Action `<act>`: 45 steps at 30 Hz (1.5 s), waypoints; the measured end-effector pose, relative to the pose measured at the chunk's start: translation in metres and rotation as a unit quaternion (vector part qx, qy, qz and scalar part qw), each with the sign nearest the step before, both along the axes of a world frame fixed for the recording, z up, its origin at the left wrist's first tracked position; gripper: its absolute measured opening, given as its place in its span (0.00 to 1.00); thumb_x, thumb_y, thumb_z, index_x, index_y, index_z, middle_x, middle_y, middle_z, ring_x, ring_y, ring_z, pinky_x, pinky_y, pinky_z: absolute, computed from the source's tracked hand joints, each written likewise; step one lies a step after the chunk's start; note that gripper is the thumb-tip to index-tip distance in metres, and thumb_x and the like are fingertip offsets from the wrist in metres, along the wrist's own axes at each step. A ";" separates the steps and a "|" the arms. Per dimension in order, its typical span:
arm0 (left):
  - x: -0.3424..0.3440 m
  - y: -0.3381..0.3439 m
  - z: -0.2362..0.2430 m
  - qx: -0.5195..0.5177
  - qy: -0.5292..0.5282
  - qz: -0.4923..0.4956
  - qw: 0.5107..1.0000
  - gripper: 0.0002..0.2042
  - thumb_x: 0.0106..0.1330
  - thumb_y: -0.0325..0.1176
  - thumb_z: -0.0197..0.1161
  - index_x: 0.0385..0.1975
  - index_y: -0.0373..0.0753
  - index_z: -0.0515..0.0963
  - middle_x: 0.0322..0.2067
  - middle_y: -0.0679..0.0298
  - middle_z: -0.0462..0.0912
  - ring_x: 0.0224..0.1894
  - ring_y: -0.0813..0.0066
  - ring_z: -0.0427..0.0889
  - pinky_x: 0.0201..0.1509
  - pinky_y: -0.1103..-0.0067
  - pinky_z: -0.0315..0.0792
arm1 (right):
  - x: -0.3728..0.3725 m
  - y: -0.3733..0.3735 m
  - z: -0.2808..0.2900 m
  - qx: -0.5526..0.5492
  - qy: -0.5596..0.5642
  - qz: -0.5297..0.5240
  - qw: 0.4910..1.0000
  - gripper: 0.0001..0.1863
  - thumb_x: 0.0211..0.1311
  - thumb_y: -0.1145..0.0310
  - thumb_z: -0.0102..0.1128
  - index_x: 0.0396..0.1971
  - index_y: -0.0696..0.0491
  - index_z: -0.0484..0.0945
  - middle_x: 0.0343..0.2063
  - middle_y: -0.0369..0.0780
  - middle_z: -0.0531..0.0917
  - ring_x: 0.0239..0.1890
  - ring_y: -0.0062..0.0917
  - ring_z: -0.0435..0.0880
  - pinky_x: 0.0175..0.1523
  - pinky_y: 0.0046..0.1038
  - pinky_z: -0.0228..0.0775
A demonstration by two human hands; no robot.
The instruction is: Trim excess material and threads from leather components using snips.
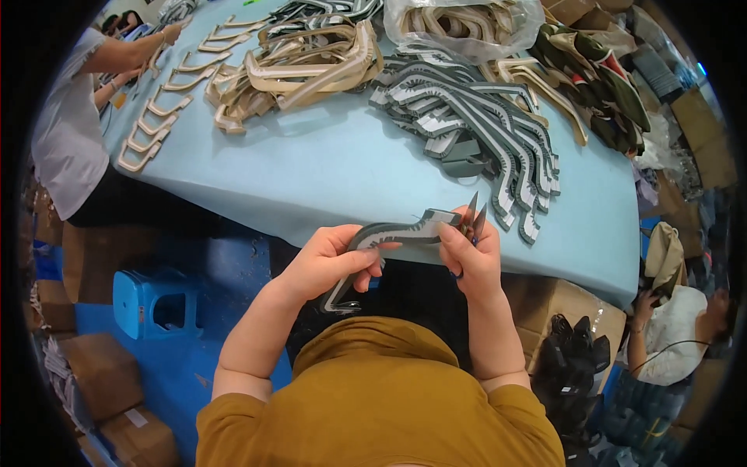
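While held, grey strip (389,233) between both hands, beyond it a bag (467,23) of beige strips

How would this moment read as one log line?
left hand: holds grey curved piece | right hand: grips piece end, holds snips | behind: grey stack on blue table

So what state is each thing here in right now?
Grey curved piece: held up off the table in both hands.
Left hand: gripping the piece.
Right hand: pinching the piece, snips pointing up.
Grey pile: heaped on the table.
Beige pile: heaped.
Blue stool: upright, unoccupied.
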State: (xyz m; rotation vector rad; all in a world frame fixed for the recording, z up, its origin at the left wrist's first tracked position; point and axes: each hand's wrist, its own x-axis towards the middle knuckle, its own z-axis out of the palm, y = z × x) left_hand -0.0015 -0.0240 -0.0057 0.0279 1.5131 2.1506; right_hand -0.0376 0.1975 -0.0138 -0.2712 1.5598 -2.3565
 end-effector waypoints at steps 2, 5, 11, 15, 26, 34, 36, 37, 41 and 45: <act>0.003 0.001 0.000 0.108 -0.042 -0.019 0.993 0.15 0.64 0.35 0.50 0.45 0.30 0.71 0.25 0.58 0.78 0.23 0.76 0.78 0.29 0.82 0.73 | 0.005 -0.002 0.002 -0.050 -0.046 0.002 0.998 0.04 0.57 0.73 0.57 0.29 0.54 0.70 0.14 0.29 0.68 0.11 0.09 0.58 0.16 0.14 0.46; 0.001 0.001 -0.012 0.265 -0.129 -0.127 0.947 0.28 0.68 0.50 0.35 0.43 0.26 0.70 0.27 0.48 0.79 0.24 0.69 0.81 0.28 0.79 0.76 | 0.012 -0.006 0.000 -0.105 -0.082 0.035 0.990 0.04 0.57 0.73 0.57 0.29 0.55 0.70 0.15 0.29 0.68 0.11 0.09 0.58 0.16 0.14 0.46; 0.015 0.025 -0.017 0.356 -0.187 -0.174 0.899 0.23 0.70 0.47 0.37 0.37 0.32 0.73 0.17 0.59 0.74 0.08 0.84 0.60 0.10 0.89 0.55 | 0.021 -0.010 0.002 0.024 0.002 0.070 0.997 0.05 0.58 0.73 0.56 0.32 0.56 0.71 0.19 0.29 0.70 0.17 0.09 0.61 0.21 0.14 0.50; 0.019 0.032 -0.013 0.407 -0.287 -0.102 0.861 0.16 0.71 0.44 0.38 0.26 0.41 0.66 0.13 0.68 0.65 0.07 0.87 0.56 0.09 0.91 0.51 | 0.026 -0.012 0.008 0.215 0.172 -0.059 0.960 0.11 0.55 0.73 0.56 0.38 0.57 0.71 0.23 0.33 0.71 0.24 0.11 0.65 0.28 0.16 0.59; 0.021 0.038 -0.024 0.554 -0.307 -0.085 0.769 0.21 0.71 0.48 0.32 0.30 0.37 0.67 0.16 0.64 0.67 0.10 0.84 0.61 0.11 0.90 0.55 | 0.021 -0.003 0.000 0.390 0.510 -0.151 0.752 0.23 0.33 0.76 0.66 0.38 0.53 0.79 0.18 0.34 0.76 0.15 0.23 0.72 0.20 0.22 0.63; 0.023 0.039 -0.025 0.546 -0.313 -0.108 0.770 0.20 0.71 0.46 0.33 0.31 0.36 0.67 0.17 0.64 0.67 0.10 0.84 0.62 0.10 0.90 0.56 | 0.021 0.002 0.010 0.414 0.521 -0.123 0.736 0.23 0.34 0.76 0.67 0.39 0.54 0.79 0.19 0.36 0.78 0.16 0.25 0.74 0.21 0.22 0.65; 0.025 0.038 -0.025 0.516 -0.326 -0.105 0.785 0.19 0.70 0.45 0.35 0.30 0.36 0.67 0.16 0.64 0.67 0.10 0.85 0.61 0.10 0.90 0.56 | 0.022 0.003 0.012 0.422 0.522 -0.119 0.732 0.22 0.34 0.76 0.67 0.38 0.54 0.79 0.18 0.36 0.78 0.16 0.24 0.74 0.21 0.22 0.65; 0.025 0.039 -0.025 0.514 -0.318 -0.113 0.789 0.18 0.70 0.44 0.36 0.31 0.37 0.67 0.17 0.64 0.67 0.10 0.86 0.61 0.10 0.91 0.55 | 0.023 0.003 0.013 0.429 0.523 -0.114 0.727 0.21 0.34 0.76 0.66 0.37 0.55 0.79 0.18 0.36 0.77 0.16 0.24 0.74 0.20 0.22 0.65; 0.027 0.039 -0.028 0.517 -0.305 -0.120 0.790 0.18 0.70 0.44 0.36 0.31 0.37 0.66 0.17 0.65 0.67 0.10 0.86 0.61 0.10 0.91 0.55 | 0.025 0.005 0.017 0.449 0.528 -0.105 0.713 0.20 0.34 0.76 0.66 0.36 0.55 0.80 0.18 0.35 0.77 0.16 0.23 0.74 0.20 0.21 0.64; 0.027 0.039 -0.026 0.512 -0.299 -0.134 0.794 0.17 0.70 0.44 0.37 0.31 0.37 0.66 0.16 0.65 0.67 0.10 0.87 0.60 0.10 0.92 0.54 | 0.024 0.005 0.017 0.430 0.557 -0.131 0.698 0.18 0.36 0.73 0.66 0.34 0.54 0.80 0.14 0.31 0.70 0.12 0.19 0.68 0.17 0.20 0.59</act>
